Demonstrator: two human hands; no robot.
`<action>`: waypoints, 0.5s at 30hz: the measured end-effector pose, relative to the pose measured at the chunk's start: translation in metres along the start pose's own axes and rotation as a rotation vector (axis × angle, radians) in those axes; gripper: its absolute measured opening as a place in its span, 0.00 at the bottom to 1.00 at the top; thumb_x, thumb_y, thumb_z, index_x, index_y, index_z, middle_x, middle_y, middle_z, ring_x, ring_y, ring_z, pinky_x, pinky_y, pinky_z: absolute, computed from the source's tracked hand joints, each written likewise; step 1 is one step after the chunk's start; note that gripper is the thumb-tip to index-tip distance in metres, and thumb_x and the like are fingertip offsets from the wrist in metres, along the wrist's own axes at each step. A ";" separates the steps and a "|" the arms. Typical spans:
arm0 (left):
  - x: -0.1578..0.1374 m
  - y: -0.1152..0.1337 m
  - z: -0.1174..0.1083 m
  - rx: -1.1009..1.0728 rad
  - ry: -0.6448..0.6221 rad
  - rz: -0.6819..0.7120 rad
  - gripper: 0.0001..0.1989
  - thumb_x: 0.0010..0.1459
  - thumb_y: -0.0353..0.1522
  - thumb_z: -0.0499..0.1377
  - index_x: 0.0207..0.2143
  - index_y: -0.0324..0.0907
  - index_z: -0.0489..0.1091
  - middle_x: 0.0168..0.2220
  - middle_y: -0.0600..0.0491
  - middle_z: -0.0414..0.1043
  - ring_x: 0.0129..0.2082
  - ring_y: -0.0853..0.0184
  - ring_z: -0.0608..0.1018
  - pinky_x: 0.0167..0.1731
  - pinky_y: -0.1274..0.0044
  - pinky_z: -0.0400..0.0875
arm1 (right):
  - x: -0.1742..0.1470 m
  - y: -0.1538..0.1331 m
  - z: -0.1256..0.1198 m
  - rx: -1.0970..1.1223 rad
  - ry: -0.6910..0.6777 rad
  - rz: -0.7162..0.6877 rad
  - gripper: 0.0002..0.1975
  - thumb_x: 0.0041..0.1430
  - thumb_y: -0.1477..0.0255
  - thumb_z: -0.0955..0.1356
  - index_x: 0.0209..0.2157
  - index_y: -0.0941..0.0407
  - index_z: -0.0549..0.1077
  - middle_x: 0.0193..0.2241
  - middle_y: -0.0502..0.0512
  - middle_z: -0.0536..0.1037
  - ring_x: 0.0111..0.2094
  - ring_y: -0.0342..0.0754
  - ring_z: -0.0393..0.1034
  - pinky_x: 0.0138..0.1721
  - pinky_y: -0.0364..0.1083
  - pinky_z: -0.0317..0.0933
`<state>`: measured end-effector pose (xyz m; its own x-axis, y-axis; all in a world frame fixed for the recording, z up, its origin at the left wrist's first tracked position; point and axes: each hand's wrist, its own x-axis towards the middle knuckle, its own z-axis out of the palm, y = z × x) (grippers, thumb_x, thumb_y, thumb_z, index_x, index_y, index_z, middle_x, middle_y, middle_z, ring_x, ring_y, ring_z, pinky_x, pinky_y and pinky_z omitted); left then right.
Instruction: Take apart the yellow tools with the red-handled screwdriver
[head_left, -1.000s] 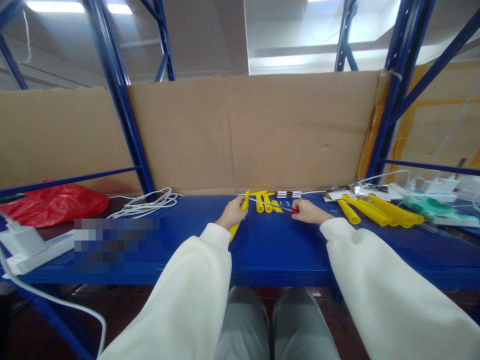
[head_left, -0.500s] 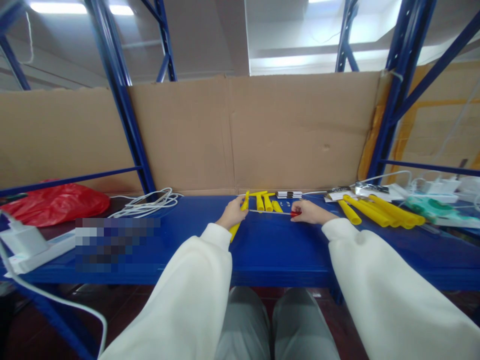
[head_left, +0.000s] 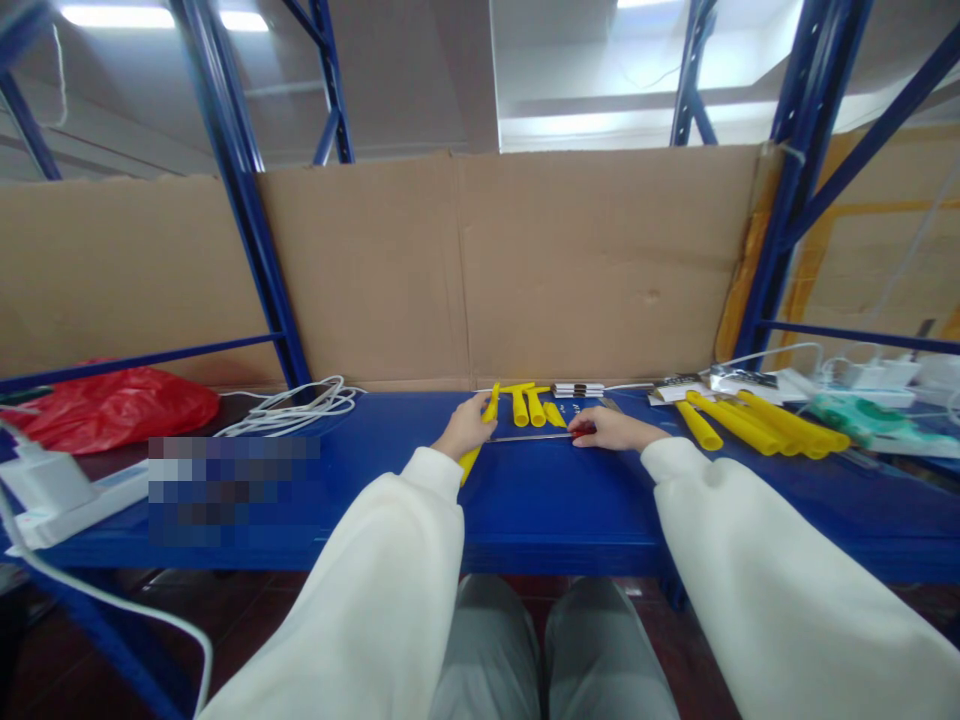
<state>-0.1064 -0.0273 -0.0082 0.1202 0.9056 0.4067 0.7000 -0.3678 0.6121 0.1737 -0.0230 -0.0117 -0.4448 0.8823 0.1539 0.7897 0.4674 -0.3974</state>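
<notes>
My left hand is closed round a yellow plastic part, whose upper end shows above the fingers and lower end below them. In my right hand is a screwdriver with a red handle. Its thin metal shaft points left, level, toward the yellow part; whether the tip touches it I cannot tell. Just behind the shaft lie several yellow plastic pieces, some tubular, and a few tiny pieces too small to name.
Longer yellow tubes lie at the right on the blue table. A small black-and-white stack sits at the back. Coiled white cable, a red plastic bag and a power strip are left. Cardboard stands behind.
My right hand has moved slightly left and toward me with the screwdriver, and the shaft now sits lower against the yellow part's side. My left hand has stayed about where it was.
</notes>
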 end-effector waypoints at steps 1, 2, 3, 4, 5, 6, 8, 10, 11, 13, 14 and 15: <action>0.000 0.001 0.000 0.003 0.000 -0.004 0.30 0.53 0.23 0.64 0.60 0.40 0.69 0.55 0.43 0.76 0.49 0.59 0.81 0.49 0.72 0.75 | 0.002 -0.003 0.002 0.006 0.013 -0.001 0.14 0.55 0.66 0.73 0.43 0.56 0.81 0.44 0.59 0.82 0.44 0.55 0.77 0.48 0.50 0.69; -0.001 0.002 0.000 0.010 0.001 -0.009 0.30 0.53 0.22 0.63 0.59 0.40 0.69 0.55 0.43 0.76 0.50 0.59 0.81 0.50 0.72 0.74 | 0.004 -0.008 0.004 0.001 0.036 -0.004 0.15 0.55 0.66 0.73 0.44 0.56 0.80 0.45 0.60 0.82 0.45 0.55 0.77 0.49 0.51 0.68; -0.001 0.003 0.000 0.019 0.003 -0.012 0.29 0.54 0.22 0.63 0.59 0.40 0.69 0.55 0.43 0.76 0.51 0.59 0.80 0.51 0.72 0.74 | 0.006 -0.013 0.006 -0.015 0.072 -0.009 0.16 0.56 0.66 0.72 0.46 0.56 0.80 0.47 0.61 0.81 0.46 0.56 0.76 0.51 0.51 0.68; -0.002 0.004 0.000 0.032 0.007 -0.013 0.28 0.54 0.22 0.63 0.59 0.40 0.70 0.55 0.44 0.76 0.52 0.59 0.80 0.52 0.72 0.73 | 0.009 -0.019 0.008 -0.041 0.113 -0.019 0.16 0.57 0.66 0.72 0.46 0.56 0.79 0.48 0.61 0.81 0.48 0.56 0.76 0.52 0.51 0.67; -0.003 0.005 -0.001 0.044 0.011 -0.012 0.28 0.54 0.22 0.62 0.58 0.39 0.70 0.55 0.44 0.76 0.53 0.60 0.79 0.53 0.72 0.72 | 0.013 -0.026 0.010 -0.072 0.156 -0.032 0.16 0.58 0.66 0.71 0.47 0.56 0.79 0.49 0.62 0.80 0.49 0.56 0.75 0.53 0.52 0.65; -0.003 0.006 -0.001 0.054 0.013 -0.013 0.27 0.54 0.22 0.62 0.58 0.39 0.70 0.55 0.44 0.76 0.53 0.60 0.79 0.53 0.72 0.72 | 0.017 -0.033 0.012 -0.101 0.196 -0.044 0.15 0.60 0.66 0.70 0.47 0.56 0.78 0.49 0.62 0.80 0.51 0.56 0.74 0.54 0.52 0.64; -0.004 0.007 -0.001 0.062 0.009 -0.020 0.27 0.55 0.22 0.62 0.59 0.39 0.70 0.55 0.44 0.76 0.52 0.60 0.80 0.53 0.72 0.72 | 0.028 -0.047 0.017 -0.145 0.247 -0.069 0.13 0.62 0.68 0.69 0.47 0.56 0.78 0.49 0.62 0.80 0.51 0.55 0.74 0.53 0.51 0.64; -0.005 0.007 -0.001 0.062 0.000 -0.032 0.28 0.55 0.22 0.61 0.60 0.41 0.69 0.55 0.44 0.76 0.49 0.61 0.81 0.51 0.72 0.74 | 0.040 -0.062 0.022 -0.165 0.271 -0.109 0.12 0.64 0.69 0.67 0.47 0.55 0.77 0.48 0.61 0.80 0.51 0.54 0.73 0.52 0.51 0.63; -0.005 0.007 -0.001 0.063 -0.002 -0.032 0.29 0.55 0.22 0.61 0.60 0.41 0.69 0.55 0.45 0.76 0.48 0.61 0.82 0.50 0.72 0.74 | 0.045 -0.070 0.025 -0.168 0.297 -0.115 0.12 0.65 0.69 0.67 0.48 0.55 0.77 0.49 0.62 0.80 0.52 0.55 0.73 0.52 0.52 0.63; -0.005 0.007 -0.001 0.072 -0.002 -0.021 0.29 0.54 0.22 0.62 0.59 0.42 0.69 0.54 0.45 0.77 0.46 0.61 0.82 0.48 0.72 0.75 | 0.056 -0.083 0.031 -0.167 0.339 -0.098 0.13 0.65 0.70 0.66 0.49 0.55 0.76 0.50 0.63 0.79 0.54 0.56 0.71 0.53 0.54 0.61; -0.006 0.008 -0.001 0.078 -0.004 -0.015 0.29 0.54 0.22 0.62 0.59 0.42 0.69 0.54 0.45 0.77 0.45 0.61 0.82 0.48 0.73 0.75 | 0.060 -0.089 0.034 -0.165 0.352 -0.095 0.13 0.66 0.70 0.65 0.50 0.55 0.76 0.51 0.64 0.78 0.55 0.57 0.70 0.54 0.55 0.61; -0.006 0.009 -0.002 0.084 -0.004 -0.011 0.28 0.54 0.22 0.62 0.58 0.42 0.70 0.54 0.45 0.77 0.45 0.61 0.82 0.47 0.73 0.75 | 0.063 -0.094 0.037 -0.163 0.362 -0.090 0.13 0.67 0.71 0.65 0.50 0.56 0.75 0.52 0.65 0.78 0.56 0.57 0.69 0.54 0.56 0.60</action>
<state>-0.1021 -0.0361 -0.0042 0.1153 0.9104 0.3973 0.7580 -0.3391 0.5571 0.0553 -0.0132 0.0019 -0.3607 0.7865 0.5013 0.8239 0.5206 -0.2239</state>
